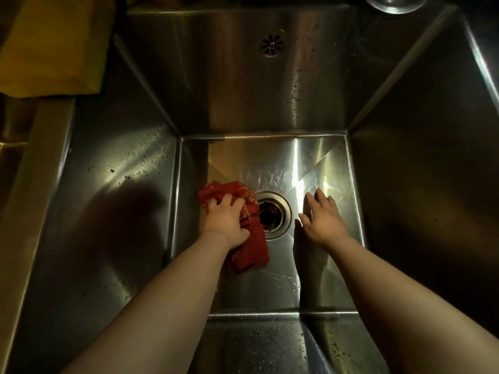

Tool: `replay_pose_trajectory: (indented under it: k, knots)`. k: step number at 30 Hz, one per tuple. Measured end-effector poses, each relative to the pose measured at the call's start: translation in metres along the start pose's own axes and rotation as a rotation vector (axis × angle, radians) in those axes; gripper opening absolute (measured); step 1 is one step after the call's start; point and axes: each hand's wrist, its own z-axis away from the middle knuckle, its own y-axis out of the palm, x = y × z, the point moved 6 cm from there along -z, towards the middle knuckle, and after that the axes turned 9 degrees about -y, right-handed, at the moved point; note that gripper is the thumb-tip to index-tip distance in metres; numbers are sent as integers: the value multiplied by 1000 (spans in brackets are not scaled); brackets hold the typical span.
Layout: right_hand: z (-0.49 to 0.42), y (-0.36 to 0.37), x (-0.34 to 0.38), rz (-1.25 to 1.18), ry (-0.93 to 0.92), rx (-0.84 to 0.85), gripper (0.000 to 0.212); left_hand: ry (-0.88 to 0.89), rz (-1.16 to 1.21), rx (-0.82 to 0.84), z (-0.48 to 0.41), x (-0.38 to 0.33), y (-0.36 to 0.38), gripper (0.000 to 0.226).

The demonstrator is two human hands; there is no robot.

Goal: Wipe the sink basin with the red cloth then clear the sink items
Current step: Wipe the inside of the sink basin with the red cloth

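A deep stainless steel sink basin point(270, 168) fills the view. On its floor, just left of the round drain point(272, 214), lies a crumpled red cloth point(251, 249) with pale markings. My left hand point(225, 220) sits on top of the cloth with its fingers curled into the fabric, gripping it against the basin floor. My right hand point(322, 218) is to the right of the drain, fingers straight and spread, low over or resting on the basin floor; I cannot tell if it touches. No other items lie in the basin.
An overflow hole point(271, 45) sits high on the back wall. Water droplets speckle the walls. A yellow cloth or bag point(51, 47) hangs over the left rim. A round metal fitting point(394, 2) shows at the top right edge.
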Motion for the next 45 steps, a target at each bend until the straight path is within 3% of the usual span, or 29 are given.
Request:
replay_pose_trajectory:
  k: [9, 15, 20, 34, 42, 45]
  knots:
    - [4, 0, 0, -24, -3, 18, 60, -100, -8, 55, 18, 12, 5, 72]
    - [2, 2, -2, -12, 9, 19, 64, -68, 60, 126, 13, 12, 13, 94]
    - [3, 2, -4, 7, 25, 25, 67, -50, 37, 84, 15, 18, 10, 84]
    - [1, -1, -7, 6, 21, -8, 67, -132, 68, 271, 41, 10, 25, 72]
    - [1, -9, -27, 19, 45, -37, 66, -170, 133, 263, 53, -31, 43, 72]
    - [3, -8, -27, 31, 29, -28, 66, -110, 70, 118, 50, -23, 33, 67]
